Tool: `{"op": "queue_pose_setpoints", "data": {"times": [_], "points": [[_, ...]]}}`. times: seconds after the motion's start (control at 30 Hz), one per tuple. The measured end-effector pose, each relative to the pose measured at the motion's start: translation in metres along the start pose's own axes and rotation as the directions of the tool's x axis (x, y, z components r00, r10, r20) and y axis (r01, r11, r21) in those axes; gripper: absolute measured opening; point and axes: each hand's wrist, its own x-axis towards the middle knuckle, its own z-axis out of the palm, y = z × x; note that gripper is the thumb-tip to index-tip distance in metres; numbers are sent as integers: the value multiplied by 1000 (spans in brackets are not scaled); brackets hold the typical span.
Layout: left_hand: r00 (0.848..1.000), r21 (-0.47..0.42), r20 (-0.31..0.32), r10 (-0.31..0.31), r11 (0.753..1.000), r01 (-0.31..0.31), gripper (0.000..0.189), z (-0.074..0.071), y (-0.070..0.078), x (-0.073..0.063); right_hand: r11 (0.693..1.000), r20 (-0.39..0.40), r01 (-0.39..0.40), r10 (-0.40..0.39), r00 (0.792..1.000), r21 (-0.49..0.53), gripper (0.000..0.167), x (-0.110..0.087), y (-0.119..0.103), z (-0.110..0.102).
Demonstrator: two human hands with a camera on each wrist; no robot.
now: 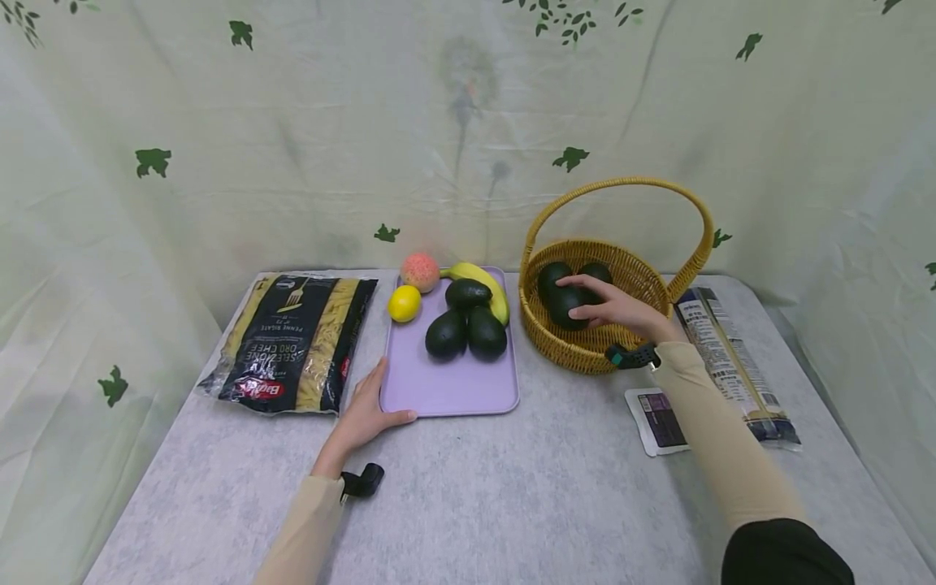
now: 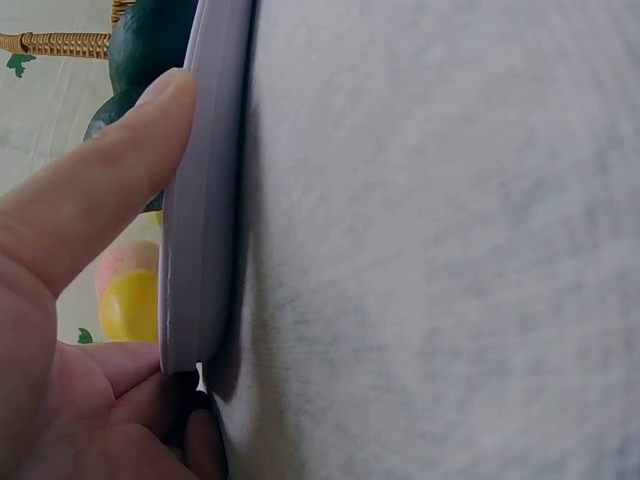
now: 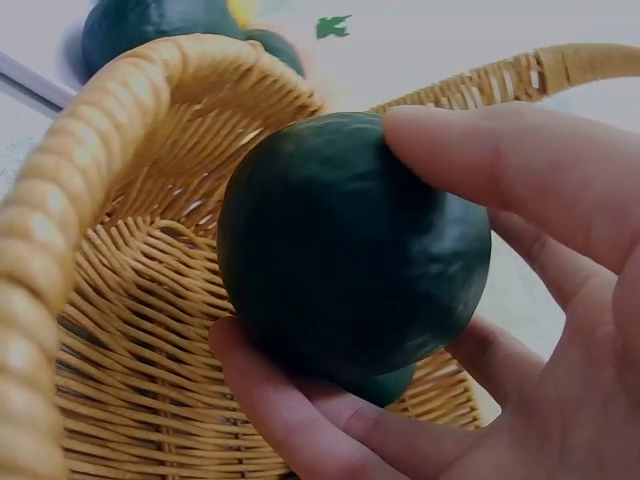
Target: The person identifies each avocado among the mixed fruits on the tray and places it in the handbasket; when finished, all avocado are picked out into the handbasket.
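My right hand (image 1: 614, 309) grips a dark green avocado (image 3: 340, 240) inside the wicker basket (image 1: 563, 351), with the thumb on one side and fingers round the other. Two more avocados lie in the basket, one of them (image 1: 553, 275) beside the held one. My left hand (image 1: 368, 412) holds the near left corner of the lilac tray (image 1: 453, 394); its thumb (image 2: 150, 130) lies against the near rim and the fingers are at the left side. On the tray are three avocados (image 1: 446, 335), a banana (image 1: 500, 298), a lemon (image 1: 405, 304) and a pinkish peach (image 1: 420, 271).
A bag of penne pasta (image 1: 292, 341) lies left of the tray. Right of the basket, a long printed packet (image 1: 734, 357) and a small white-edged packet (image 1: 658, 422) lie partly behind my right forearm. The basket's tall handle (image 1: 621, 184) arches above it. A leaf-patterned curtain (image 1: 329, 122) hangs behind the table.
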Motion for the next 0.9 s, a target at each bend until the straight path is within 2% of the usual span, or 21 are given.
{"op": "queue_pose_setpoints", "data": {"times": [0.23,0.4,0.67,0.8,0.9], "points": [[1000,0,3,-6,1000,6,110,0,1,0,997,36,-46,49,998,-57,55,6,-1,8],[1000,13,-6,16,1000,-16,110,-1,1,-1,994,46,-63,67,997,-88,55,11,-1,12],[1000,13,-3,16,1000,-16,110,0,1,-1,984,127,-79,100,987,-162,56,15,-2,17],[1000,15,-5,17,1000,-17,110,0,0,0,970,94,-59,83,992,-235,54,13,-3,17],[1000,15,-4,15,1000,-15,110,0,-1,0,967,70,-51,70,995,-248,52,9,-5,15]]}}
